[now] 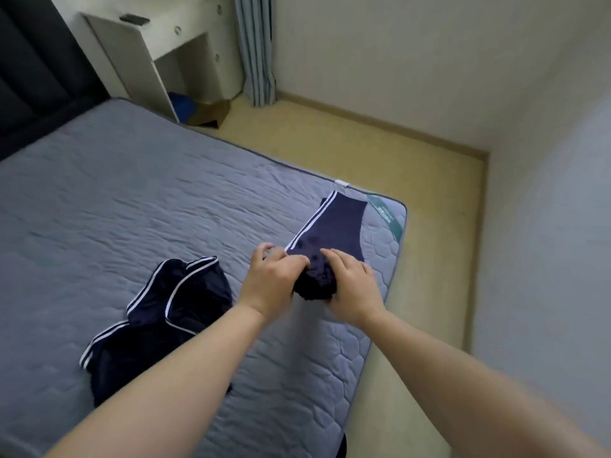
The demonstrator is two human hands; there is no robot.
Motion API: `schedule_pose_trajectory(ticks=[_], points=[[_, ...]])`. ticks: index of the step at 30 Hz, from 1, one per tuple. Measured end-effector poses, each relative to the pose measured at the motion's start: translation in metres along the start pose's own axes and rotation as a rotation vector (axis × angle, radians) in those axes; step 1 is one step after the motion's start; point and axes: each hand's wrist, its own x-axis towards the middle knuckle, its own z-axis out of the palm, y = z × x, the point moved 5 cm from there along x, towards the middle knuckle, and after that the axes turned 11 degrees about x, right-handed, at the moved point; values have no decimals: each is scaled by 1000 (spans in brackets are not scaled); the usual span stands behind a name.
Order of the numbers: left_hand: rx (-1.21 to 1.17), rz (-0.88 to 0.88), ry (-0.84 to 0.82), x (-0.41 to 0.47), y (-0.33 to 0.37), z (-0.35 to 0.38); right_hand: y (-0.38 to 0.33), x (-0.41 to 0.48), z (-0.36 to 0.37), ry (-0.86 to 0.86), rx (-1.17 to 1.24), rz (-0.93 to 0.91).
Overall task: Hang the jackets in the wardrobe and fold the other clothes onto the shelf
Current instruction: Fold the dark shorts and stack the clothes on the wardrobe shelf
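Both hands, L (269, 282) & R (352, 289), grip bunched near end of navy white-striped garment (330, 226), lying flat near corner of grey quilted mattress (132, 200). Second navy white-striped garment (158, 312) crumpled to the left, apart.

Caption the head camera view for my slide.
Left hand and right hand grip folded navy garment on mattress; crumpled navy garment lies nearby.

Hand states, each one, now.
Left hand: grips the bunched end of the navy trousers.
Right hand: grips the same bunched end.
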Motion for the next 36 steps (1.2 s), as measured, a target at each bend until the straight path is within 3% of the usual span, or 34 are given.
schedule_pose_trajectory(ticks=[3,6,8,13,17,22,26,29,32,36], points=[[-105,-25,-218,-53,9,53,6,-42,63,-80,56,-57],[-153,-114,-537,-111,5,92,5,-77,109,-188,26,-70],[-192,-96,-636,-144,4,100,-1,-98,130,-232,-5,-64],[-102,-44,-721,-209,-3,75,-43,-146,155,-234,18,-97],[-39,62,-456,-252,0,20,-83,-186,169,-285,87,-79],[22,-16,-567,-339,-11,-5,-123,-237,190,-346,200,-83],[-134,-159,-680,-396,-16,-18,-145,-276,215,-419,220,9],[-228,-235,-862,-434,-19,-22,-156,-301,241,-641,208,116],[-199,-104,-1113,-462,-16,-21,-169,-330,267,-909,141,165],[-229,-52,-1508,-475,-19,-16,-175,-351,287,-1034,322,369]])
